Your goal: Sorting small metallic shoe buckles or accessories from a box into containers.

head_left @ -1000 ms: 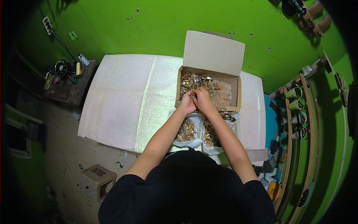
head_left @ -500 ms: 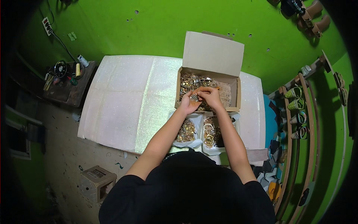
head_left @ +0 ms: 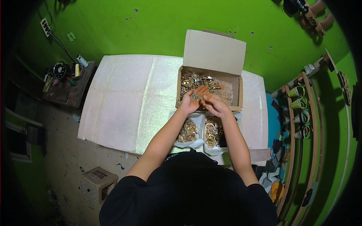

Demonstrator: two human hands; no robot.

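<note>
Fingers of the right hand (head_left: 217,105) are drawn together at the tips in the head view, and we find a small gold-coloured piece (head_left: 203,97) pinched between them; its exact shape is too small for us to tell. We record the left hand (head_left: 190,105) palm up, fingers extended side by side, with small shiny pieces (head_left: 195,97) lying on the palm. Both hands are over the near part of an open cardboard box (head_left: 236,90). We note a heap of mixed metal pieces (head_left: 195,80) inside it, mostly toward the left, and a raised lid (head_left: 215,51). Nearer the body, we list two trays side by side: the left tray (head_left: 195,144) holds small gold-coloured bits (head_left: 187,132); the right tray (head_left: 216,151), partly hidden by the right forearm (head_left: 235,143), holds larger frames and rings (head_left: 212,136).
</note>
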